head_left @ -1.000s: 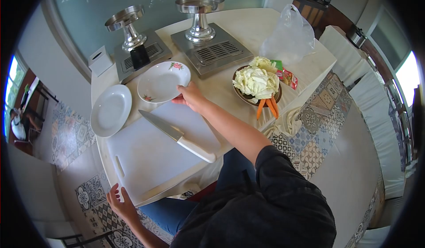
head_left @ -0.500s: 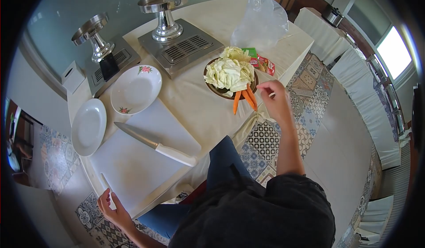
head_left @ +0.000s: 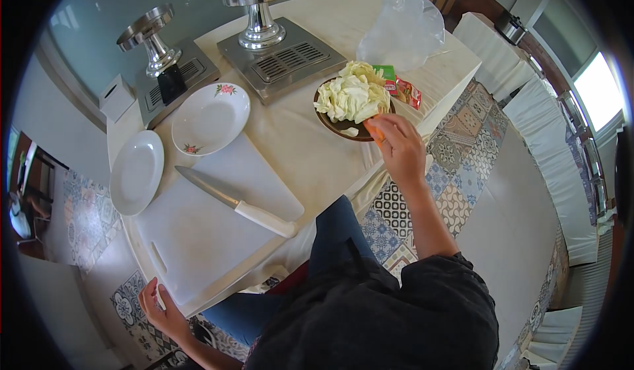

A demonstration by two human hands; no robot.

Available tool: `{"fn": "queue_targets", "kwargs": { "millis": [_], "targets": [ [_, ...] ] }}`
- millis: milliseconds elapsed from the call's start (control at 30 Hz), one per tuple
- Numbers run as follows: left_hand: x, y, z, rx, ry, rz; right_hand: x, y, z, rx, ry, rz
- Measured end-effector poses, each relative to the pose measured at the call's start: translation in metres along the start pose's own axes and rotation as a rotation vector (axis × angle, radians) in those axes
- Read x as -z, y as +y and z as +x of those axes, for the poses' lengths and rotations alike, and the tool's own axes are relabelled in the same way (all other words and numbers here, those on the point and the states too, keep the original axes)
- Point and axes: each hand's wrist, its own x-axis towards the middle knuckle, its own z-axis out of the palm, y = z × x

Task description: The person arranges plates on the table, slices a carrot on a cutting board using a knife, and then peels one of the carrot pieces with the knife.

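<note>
My right hand [head_left: 401, 147] is closed on orange carrots [head_left: 375, 130] at the near right rim of a brown bowl [head_left: 335, 130]; how many it grips is hidden by the fingers. Pale cabbage leaves [head_left: 353, 96] are heaped in that bowl. At the table's near left corner, my left hand [head_left: 162, 314] is open, thumb and fingers apart, just off the white cutting board [head_left: 198, 244]. A knife [head_left: 231, 201] with a white handle lies across the board, blade pointing to the far left.
Left of the knife are a flowered white bowl [head_left: 210, 120] and a white oval plate [head_left: 137, 173]. Behind stand metal stands [head_left: 262, 30] on steel bases. Green and red packets [head_left: 396, 87] and a plastic bag [head_left: 404, 33] lie beyond the brown bowl.
My right hand has closed on the carrots, which were hanging over the bowl's rim. My left hand has shifted slightly left and down in the view. The whole view has tilted a little.
</note>
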Motion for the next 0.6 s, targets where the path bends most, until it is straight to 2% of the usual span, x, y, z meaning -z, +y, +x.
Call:
{"fn": "queue_targets", "kwargs": {
  "millis": [167, 267, 400, 500, 600],
  "targets": [
    [0.001, 0.005, 0.002, -0.019, 0.009, -0.004, 0.016, 0.013, 0.033, -0.128, 0.103, 0.235],
    [0.000, 0.002, 0.000, -0.052, 0.006, -0.010, 0.016, 0.028, 0.047, -0.320, 0.168, 0.475],
    [0.001, -0.003, -0.005, -0.040, -0.007, -0.006, 0.039, 0.033, 0.073, -0.478, 0.074, 0.391],
    [0.002, -0.010, -0.005, -0.035, -0.005, -0.029, 0.054, 0.036, 0.090, -0.387, 0.034, 0.328],
    [0.005, -0.001, -0.002, -0.038, 0.019, -0.026, 0.073, 0.022, 0.107, -0.320, 0.105, 0.347]
  ]
}}
